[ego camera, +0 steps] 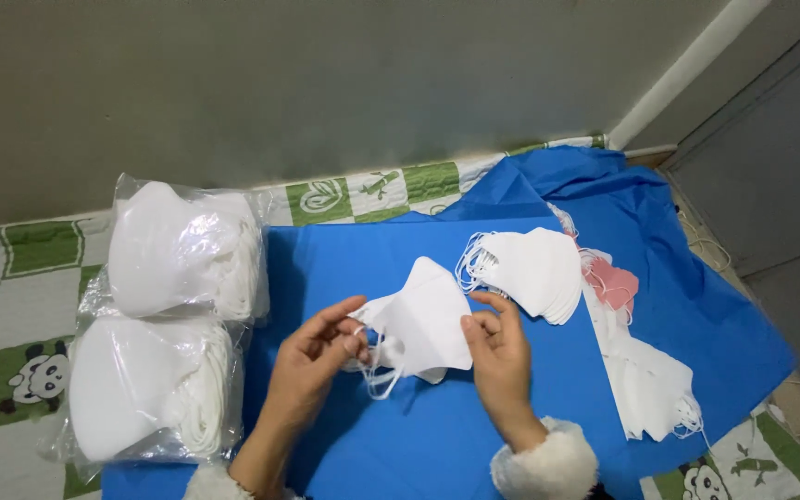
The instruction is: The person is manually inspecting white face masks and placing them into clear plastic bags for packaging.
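Left hand: the left hand (312, 356) is up off the blue sheet (437, 435), fingers curled in, thumb and fingertips pinched on the left edge of a white mask (423, 324), right where the ear loops (377, 378) hang.
Right hand: the right hand (497, 356) mirrors it, thumb and forefinger nipped on the mask's right edge, the other fingers folded loosely under; a fluffy white cuff (543, 463) shows at the wrist.
Mask: folded flat, peak pointing up, held between both hands just above the middle of the blue sheet, loops dangling off its lower left corner.
Stack: a fanned stack of white masks (534, 270) lies just beyond the right hand, near the held mask but apart from it, loops bunched on its left side.
Pink masks: a few pink masks (615, 282) peek out just right of that stack.
Row: more white masks run down the right side of the sheet in an overlapping row (650, 380), well apart from the hands.
Bags: two clear bags packed with white masks sit on the left, the upper bag (182, 250) touching the lower bag (145, 389), both partly on the sheet's left edge.
Underneath: a green-and-white checked cover (11, 315) with panda prints lies under the sheet.
Behind: a plain wall (326, 83).
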